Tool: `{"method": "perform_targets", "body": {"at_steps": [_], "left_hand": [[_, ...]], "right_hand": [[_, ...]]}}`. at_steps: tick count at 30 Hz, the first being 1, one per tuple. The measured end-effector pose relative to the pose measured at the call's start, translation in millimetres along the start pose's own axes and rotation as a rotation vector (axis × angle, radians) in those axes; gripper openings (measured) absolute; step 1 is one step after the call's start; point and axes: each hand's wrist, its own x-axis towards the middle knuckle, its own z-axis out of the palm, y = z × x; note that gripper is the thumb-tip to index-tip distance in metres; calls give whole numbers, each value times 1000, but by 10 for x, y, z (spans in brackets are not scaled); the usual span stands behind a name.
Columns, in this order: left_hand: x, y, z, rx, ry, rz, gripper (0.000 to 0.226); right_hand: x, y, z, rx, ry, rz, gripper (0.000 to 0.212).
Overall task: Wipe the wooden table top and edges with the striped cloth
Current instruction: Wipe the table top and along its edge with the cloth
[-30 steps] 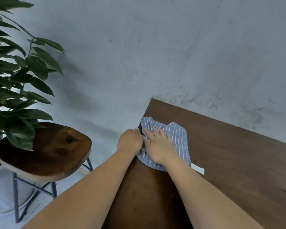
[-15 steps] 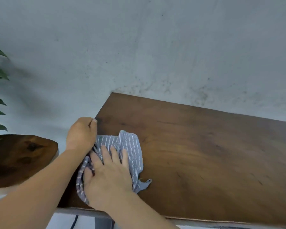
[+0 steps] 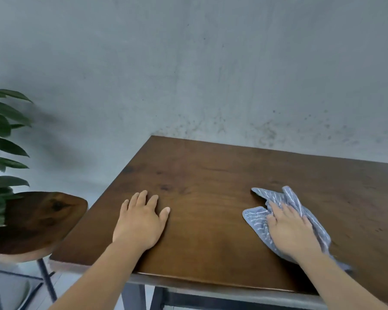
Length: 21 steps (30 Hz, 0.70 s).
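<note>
Both hands down on counter [image 3: 211,186]. Our left hand [image 3: 141,222] flat, fingers spread, holding nothing, just bracing. Our right hand [image 3: 289,231] flat on striped cloth [image 3: 258,220], fingers straight, pressing it to wood, not gripping. Cloth bunched under and ahead of right hand, well apart from left. Progress: hard to judge, no visible wet trail; we'd guess right stretch and edges still to do. Beyond hands: stained grey wall [image 3: 188,63]. Left of left hand: wooden stool [image 3: 38,220], leafy plant [image 3: 2,153].
</note>
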Motion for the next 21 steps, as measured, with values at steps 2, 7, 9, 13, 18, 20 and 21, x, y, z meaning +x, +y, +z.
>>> {"method": "perform_targets", "body": {"at_steps": [2,7,9,13,18,20,21], "left_hand": [[3,34,6,-12,14,-15,62],[54,149,64,-32,83,-32,51],[95,235,128,-65,136,-16,47],[126,591,180,-257,216,-33,43],[56,998,262,-127,96,-7,52],[53,1020,266,-85,84,-7,54],[46,1018,262,-72,83,-11,54]], "right_hand": [[58,-325,24,61,4,104,57],[-70,-1412,114,81,-66,-151,55],[-287,-1653,128,99,-94,-396,53],[-520,-1297,81,60,-94,-622,52],[-292,3,18,53,-32,-430,50],[-113,512,-38,27,-19,-268,50],[-28,677,-67,26,-19,-186,50]]}}
